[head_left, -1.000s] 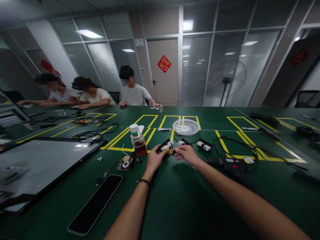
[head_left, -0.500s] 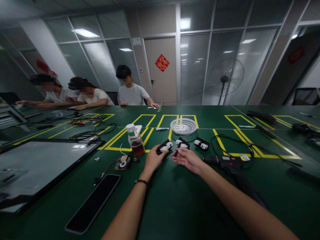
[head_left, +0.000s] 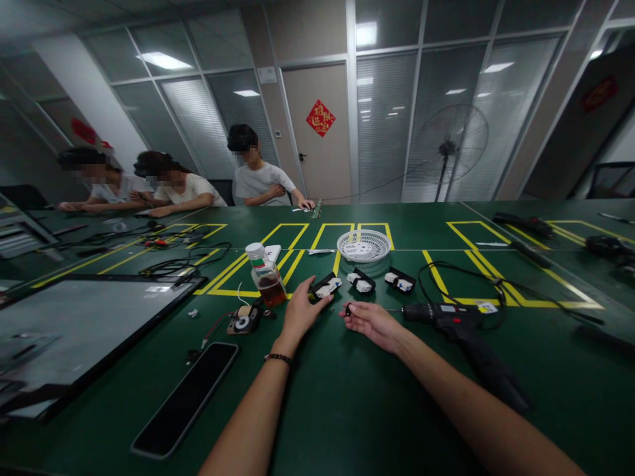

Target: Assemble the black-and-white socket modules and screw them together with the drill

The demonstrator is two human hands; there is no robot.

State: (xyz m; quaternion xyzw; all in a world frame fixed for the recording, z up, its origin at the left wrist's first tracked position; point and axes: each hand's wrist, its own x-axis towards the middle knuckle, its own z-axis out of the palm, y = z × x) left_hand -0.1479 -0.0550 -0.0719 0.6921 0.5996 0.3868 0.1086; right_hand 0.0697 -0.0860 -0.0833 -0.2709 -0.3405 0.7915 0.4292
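Observation:
My left hand [head_left: 300,311] rests on the green table, its fingers closed on the near end of a small black-and-white part [head_left: 325,288]. My right hand [head_left: 371,320] lies palm up just to the right, its fingertips pinching a tiny dark ring-like piece [head_left: 348,309]. Two more black-and-white parts, the nearer one [head_left: 361,282] and the farther one [head_left: 399,281], lie just beyond my right hand. A black electric screwdriver [head_left: 449,317] lies right of my right hand.
A bottle of brown liquid [head_left: 264,281] stands left of my left hand, with a small round component on wires [head_left: 242,322] and a black phone [head_left: 185,396] nearer. A white fan grille [head_left: 364,246] sits behind. A large dark panel [head_left: 79,324] fills the left. Three people sit at the far side.
My right hand drew back from the black-and-white parts toward me and turned palm up, now pinching a tiny dark piece. My left hand stayed on its part.

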